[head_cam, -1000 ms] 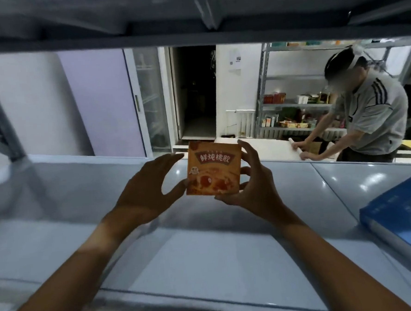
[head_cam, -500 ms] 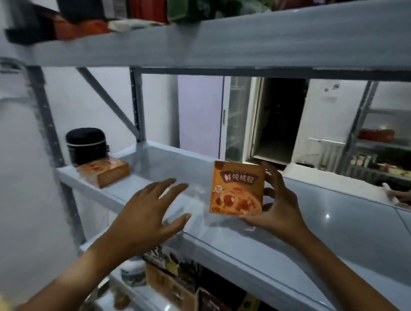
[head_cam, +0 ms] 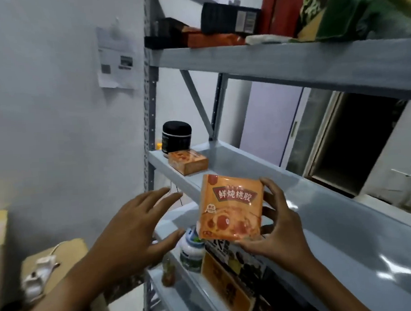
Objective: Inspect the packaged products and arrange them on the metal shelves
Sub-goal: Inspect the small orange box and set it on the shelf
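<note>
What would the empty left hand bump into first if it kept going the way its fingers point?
Probably the front edge of the middle shelf, near the orange box lying there. The left hand points up and right toward it, though one view leaves depth unclear.

Orange packet (head_cam: 230,208) with red fruit print, grey shelf (head_cam: 323,203), black jar (head_cam: 176,139)

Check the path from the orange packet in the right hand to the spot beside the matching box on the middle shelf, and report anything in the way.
Nothing visible blocks it. The right hand holds the orange packet above the middle shelf, whose surface up to the orange box lies bare. The left hand hovers off to the side, open.
</note>
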